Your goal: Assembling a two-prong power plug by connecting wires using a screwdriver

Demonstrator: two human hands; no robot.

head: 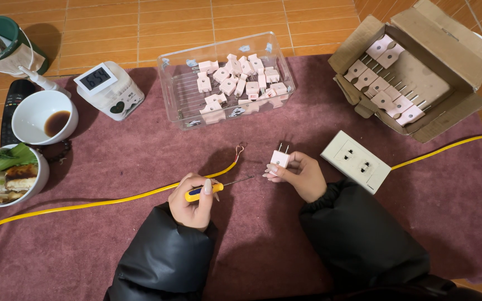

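Lying across frame centre, a maroon mat (112, 167) is carrying a clear tub (174, 83) of pale plugs at upper middle. Right hand (302, 175) is gripping a pink plug (279, 159), prongs up; left hand (192, 199) is clamping a yellow-handled screwdriver (203, 191) over the yellow cable (112, 199).

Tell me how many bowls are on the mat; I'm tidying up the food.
2, both at the left edge: a white bowl holding dark liquid, and in front of it a bowl of greens and other food, partly cut off by the frame.
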